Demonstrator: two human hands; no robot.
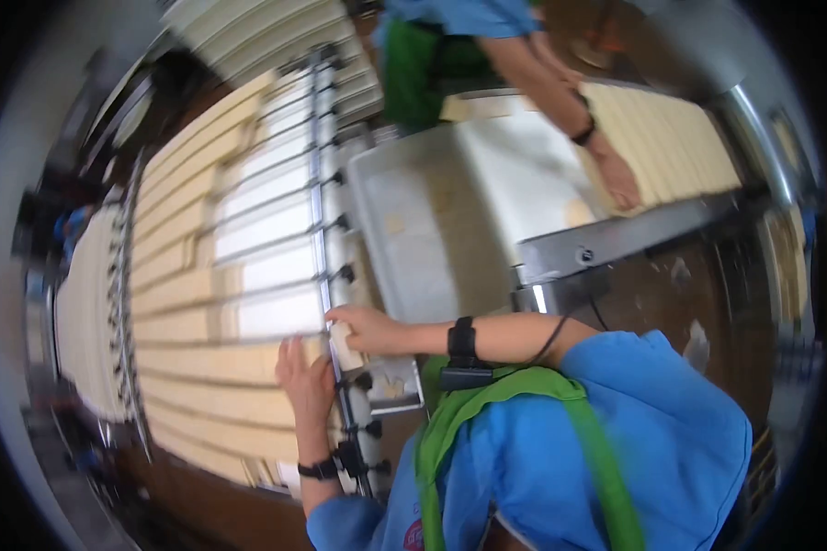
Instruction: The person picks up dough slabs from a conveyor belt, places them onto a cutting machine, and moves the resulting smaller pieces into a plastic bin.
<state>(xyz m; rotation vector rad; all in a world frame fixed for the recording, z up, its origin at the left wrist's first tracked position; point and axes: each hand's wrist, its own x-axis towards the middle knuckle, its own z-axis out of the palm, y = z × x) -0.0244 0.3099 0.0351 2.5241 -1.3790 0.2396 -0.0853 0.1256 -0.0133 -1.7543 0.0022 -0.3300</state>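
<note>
Pale piece [345, 349] is sitting near frame centre, right against the metal rail [322, 184] with black knobs; probably dough, the view is too blurry to be sure. Right hand [368, 329] is pinching it from 12 o'clock, fingers closed round it. Left hand [306, 378] is lying flat and open at 8 o'clock, on the cream strips [184, 266]. Steel tray [404, 239] is sitting at 1 o'clock. Co-worker's hand [618, 179] is pressing strips at 2 o'clock, well apart.

Bright, even light — heavy fisheye warp, dark corners, slight blur.
</note>
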